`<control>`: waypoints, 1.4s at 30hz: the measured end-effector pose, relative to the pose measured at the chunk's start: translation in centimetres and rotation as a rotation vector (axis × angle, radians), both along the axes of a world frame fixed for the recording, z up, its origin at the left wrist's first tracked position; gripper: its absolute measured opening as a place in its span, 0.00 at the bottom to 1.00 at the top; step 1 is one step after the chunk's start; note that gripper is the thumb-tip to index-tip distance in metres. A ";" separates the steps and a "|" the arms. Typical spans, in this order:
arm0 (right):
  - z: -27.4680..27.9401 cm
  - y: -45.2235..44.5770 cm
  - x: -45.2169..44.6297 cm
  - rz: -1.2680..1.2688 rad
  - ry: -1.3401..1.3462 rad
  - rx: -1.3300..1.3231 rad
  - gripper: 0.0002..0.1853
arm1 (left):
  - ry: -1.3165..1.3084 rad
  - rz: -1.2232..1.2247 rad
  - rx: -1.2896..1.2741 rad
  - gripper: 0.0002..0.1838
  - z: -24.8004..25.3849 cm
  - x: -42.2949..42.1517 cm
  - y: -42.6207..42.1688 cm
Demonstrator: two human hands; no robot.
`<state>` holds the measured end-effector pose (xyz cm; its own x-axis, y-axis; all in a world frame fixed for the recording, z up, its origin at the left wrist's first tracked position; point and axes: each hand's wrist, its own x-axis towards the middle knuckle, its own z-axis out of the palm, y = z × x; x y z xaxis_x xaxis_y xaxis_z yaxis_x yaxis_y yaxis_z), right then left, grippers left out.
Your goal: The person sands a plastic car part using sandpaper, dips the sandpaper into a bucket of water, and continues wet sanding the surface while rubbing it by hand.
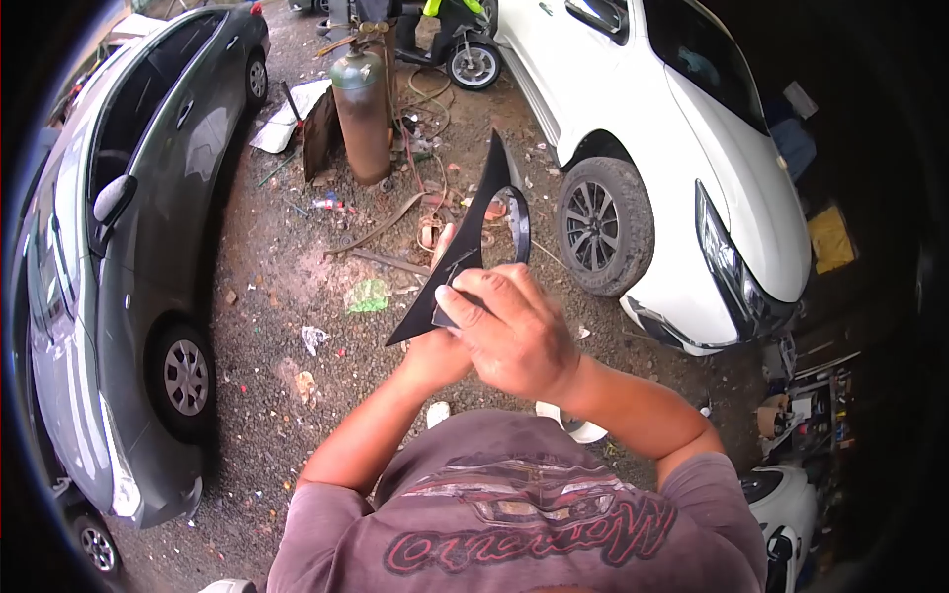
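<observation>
A black, pointed trim piece (478,219) with a ring-shaped opening on its right side is held up in front of my chest. My left hand (440,354) grips it from behind and below, with most of its fingers hidden by the piece and by my other hand. Over the lower part of the piece is my right hand (516,331), its fingers bent and pinching a small dark flat object (444,318) against the surface. What this small object is, I cannot make out.
A grey car (148,198) stands at the left, a white car (682,168) at the right. Ahead are a gas cylinder (360,119), hoses and a parked scooter (473,61). Litter, including green plastic (368,296), lies on the gravel.
</observation>
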<state>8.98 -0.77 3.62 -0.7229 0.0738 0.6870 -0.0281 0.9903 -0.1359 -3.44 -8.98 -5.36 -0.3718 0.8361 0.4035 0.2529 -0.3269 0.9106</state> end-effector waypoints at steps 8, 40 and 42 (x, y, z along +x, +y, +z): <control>-0.1 -0.7 0.4 0.044 -0.152 -0.132 0.20 | 0.100 -0.132 0.098 0.42 -2.5 -0.7 1.1; -0.9 -2.5 3.2 0.105 -0.227 -0.105 0.23 | -0.520 -0.057 0.109 0.43 -0.2 3.0 2.6; 0.2 -0.4 3.2 0.059 -0.195 -0.070 0.25 | -0.018 -0.041 0.086 0.41 -1.9 1.7 0.5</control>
<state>12.23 -1.22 3.78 -0.8459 0.0697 0.5288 -0.0526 0.9757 -0.2128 -1.70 -8.51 -7.27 -0.3452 0.8135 0.4680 0.2218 -0.4139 0.8829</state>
